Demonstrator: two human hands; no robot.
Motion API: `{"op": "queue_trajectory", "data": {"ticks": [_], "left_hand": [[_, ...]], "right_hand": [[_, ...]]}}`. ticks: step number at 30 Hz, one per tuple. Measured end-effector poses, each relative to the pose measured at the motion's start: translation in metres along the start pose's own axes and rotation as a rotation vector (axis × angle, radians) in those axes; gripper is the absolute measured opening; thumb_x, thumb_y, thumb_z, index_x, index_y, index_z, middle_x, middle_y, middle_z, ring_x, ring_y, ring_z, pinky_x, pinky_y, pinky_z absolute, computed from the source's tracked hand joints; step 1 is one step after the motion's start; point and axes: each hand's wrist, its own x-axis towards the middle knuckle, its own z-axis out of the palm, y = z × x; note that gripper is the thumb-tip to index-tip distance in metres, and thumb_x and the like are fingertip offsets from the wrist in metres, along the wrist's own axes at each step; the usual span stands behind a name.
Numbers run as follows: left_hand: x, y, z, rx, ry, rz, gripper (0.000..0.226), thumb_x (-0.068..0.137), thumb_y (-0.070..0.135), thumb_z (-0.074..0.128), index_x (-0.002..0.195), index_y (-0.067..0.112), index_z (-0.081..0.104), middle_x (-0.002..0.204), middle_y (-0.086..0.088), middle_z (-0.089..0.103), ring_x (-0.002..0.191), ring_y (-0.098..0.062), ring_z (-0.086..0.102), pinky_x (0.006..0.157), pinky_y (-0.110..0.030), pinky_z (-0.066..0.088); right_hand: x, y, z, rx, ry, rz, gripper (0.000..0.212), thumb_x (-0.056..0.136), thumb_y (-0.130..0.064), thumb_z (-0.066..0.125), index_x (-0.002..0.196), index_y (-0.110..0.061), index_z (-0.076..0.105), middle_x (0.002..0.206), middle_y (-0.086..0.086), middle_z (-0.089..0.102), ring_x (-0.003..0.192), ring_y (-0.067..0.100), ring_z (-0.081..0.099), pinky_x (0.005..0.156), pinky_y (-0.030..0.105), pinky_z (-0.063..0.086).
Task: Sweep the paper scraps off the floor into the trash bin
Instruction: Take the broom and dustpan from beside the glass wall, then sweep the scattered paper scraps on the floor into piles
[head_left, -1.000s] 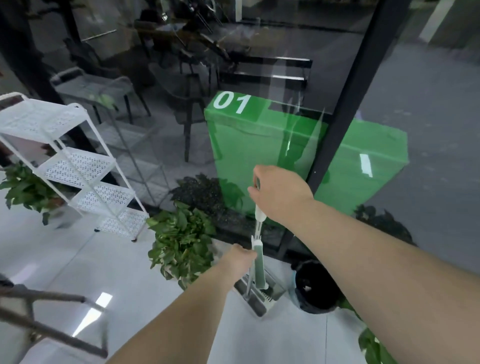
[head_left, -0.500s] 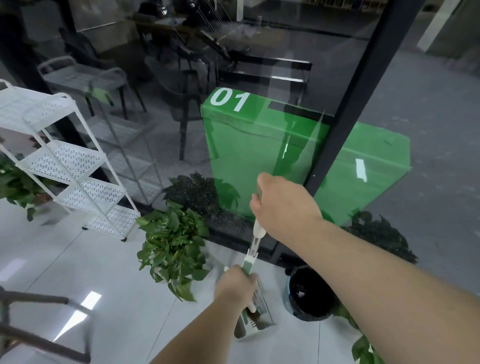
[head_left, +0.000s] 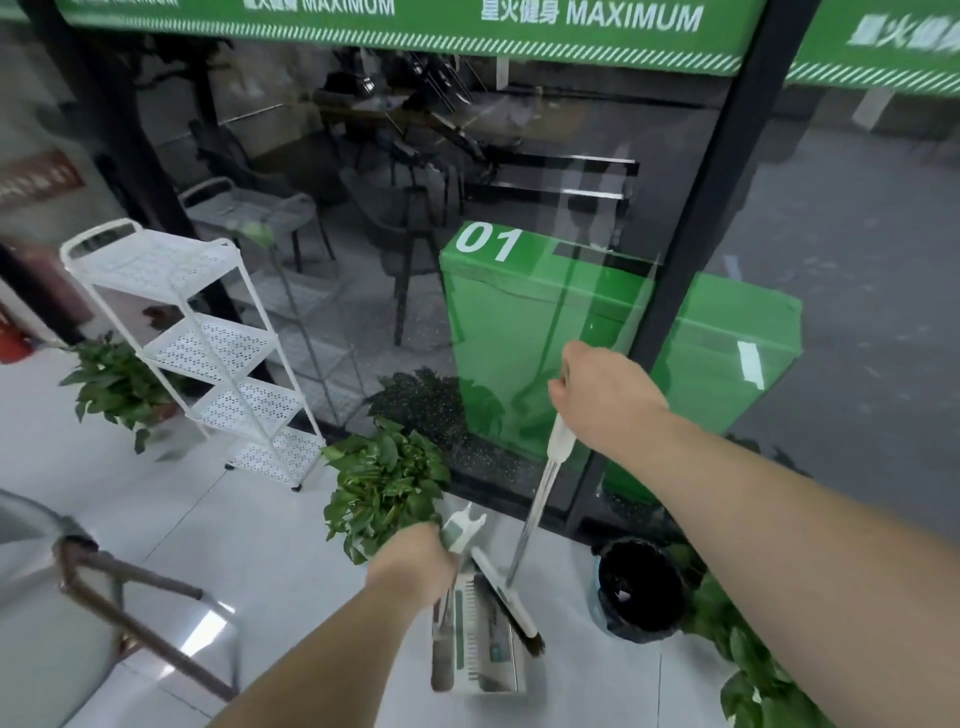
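My right hand grips the top of a broom with a white and metal handle; its dark bristles hang over the dustpan. My left hand holds the green and white handle of the dustpan, which is lifted and tilted, its comb teeth showing. A black trash bin with a dark liner stands on the floor to the right, by the glass wall; a small pale scrap lies inside. I see no paper scraps on the floor.
A potted green plant stands just behind my left hand. A white tiered rack and another plant are at left. Chair legs cross the lower left. More leaves crowd the bin's right side. The glass wall runs behind.
Both hands have pulled the broom and dustpan away from the wall and apart. The dustpan has come up off the floor and tilted. My view has risen.
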Motion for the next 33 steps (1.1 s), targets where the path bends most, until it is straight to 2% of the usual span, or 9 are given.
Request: {"op": "queue_trajectory", "data": {"ticks": [3, 9, 11, 13, 16, 18, 22, 26, 33], "left_hand": [[-0.015, -0.001, -0.020, -0.023, 0.001, -0.011, 0.013, 0.091, 0.029, 0.055, 0.082, 0.020, 0.060, 0.074, 0.004, 0.063, 0.065, -0.012, 0.062, 0.050, -0.024, 0.041], [-0.043, -0.020, -0.035, 0.012, -0.014, -0.027, 0.012, 0.089, 0.030, 0.058, 0.083, 0.019, 0.059, 0.081, 0.003, 0.066, 0.075, -0.016, 0.065, 0.061, -0.027, 0.049], [-0.050, -0.029, -0.038, 0.040, -0.001, -0.006, 0.009, 0.087, 0.030, 0.059, 0.083, 0.023, 0.057, 0.083, 0.003, 0.065, 0.075, -0.014, 0.063, 0.059, -0.027, 0.046], [-0.053, -0.035, -0.040, 0.072, -0.010, 0.018, 0.009, 0.087, 0.029, 0.060, 0.086, 0.021, 0.056, 0.085, 0.003, 0.063, 0.076, -0.014, 0.061, 0.057, -0.027, 0.043], [-0.053, -0.040, -0.038, 0.090, -0.034, 0.038, 0.013, 0.089, 0.029, 0.061, 0.092, 0.017, 0.059, 0.086, 0.001, 0.064, 0.080, -0.018, 0.063, 0.059, -0.027, 0.044], [-0.054, -0.041, -0.036, 0.111, -0.048, 0.055, 0.013, 0.089, 0.030, 0.061, 0.088, 0.017, 0.060, 0.084, 0.000, 0.065, 0.077, -0.017, 0.065, 0.059, -0.027, 0.046], [-0.060, -0.044, -0.026, 0.155, -0.078, 0.091, 0.013, 0.089, 0.030, 0.059, 0.083, 0.019, 0.057, 0.079, 0.001, 0.065, 0.067, -0.014, 0.063, 0.054, -0.025, 0.045], [-0.065, -0.043, -0.012, 0.207, -0.096, 0.125, 0.019, 0.088, 0.032, 0.055, 0.079, 0.016, 0.058, 0.071, 0.002, 0.063, 0.063, -0.015, 0.061, 0.052, -0.027, 0.040], [-0.088, -0.017, 0.022, 0.351, -0.140, 0.279, 0.021, 0.086, 0.036, 0.053, 0.089, 0.017, 0.062, 0.081, 0.001, 0.063, 0.073, -0.017, 0.062, 0.064, -0.030, 0.052]], "right_hand": [[-0.019, -0.008, -0.006, -0.005, -0.033, 0.016, 0.020, 0.102, -0.029, 0.051, 0.093, -0.012, 0.046, 0.075, 0.003, 0.058, 0.062, 0.018, 0.059, 0.046, 0.030, 0.043], [-0.046, -0.003, -0.029, 0.004, -0.165, 0.148, 0.013, 0.091, -0.011, 0.058, 0.080, -0.010, 0.053, 0.076, 0.005, 0.059, 0.060, 0.019, 0.056, 0.044, 0.026, 0.039], [-0.057, 0.002, -0.035, -0.038, -0.358, 0.242, 0.012, 0.090, -0.002, 0.054, 0.078, -0.001, 0.058, 0.076, 0.015, 0.061, 0.056, 0.027, 0.062, 0.046, 0.031, 0.052], [-0.077, 0.004, -0.034, -0.078, -0.714, 0.295, 0.016, 0.097, 0.002, 0.052, 0.082, 0.007, 0.052, 0.084, 0.024, 0.053, 0.065, 0.031, 0.065, 0.069, 0.040, 0.062], [-0.107, 0.001, -0.016, -0.204, -1.124, 0.266, 0.030, 0.102, 0.002, 0.042, 0.072, -0.001, 0.045, 0.082, 0.014, 0.051, 0.068, 0.024, 0.053, 0.062, 0.029, 0.053], [-0.121, 0.004, 0.002, -0.282, -1.245, 0.285, 0.029, 0.103, -0.003, 0.040, 0.074, -0.004, 0.044, 0.081, 0.014, 0.051, 0.068, 0.023, 0.049, 0.065, 0.031, 0.045], [-0.142, 0.017, 0.018, -0.362, -1.279, 0.373, 0.032, 0.105, -0.029, 0.048, 0.081, -0.008, 0.049, 0.078, 0.002, 0.049, 0.067, 0.021, 0.044, 0.077, 0.034, 0.039], [-0.171, 0.040, 0.012, -0.329, -1.298, 0.480, 0.047, 0.104, -0.044, 0.048, 0.069, -0.014, 0.040, 0.076, 0.000, 0.047, 0.067, 0.019, 0.043, 0.070, 0.032, 0.040], [-0.242, 0.080, 0.020, -0.192, -1.259, 0.613, 0.034, 0.102, -0.037, 0.055, 0.078, -0.014, 0.052, 0.078, -0.002, 0.052, 0.073, 0.019, 0.050, 0.083, 0.035, 0.045]]}}
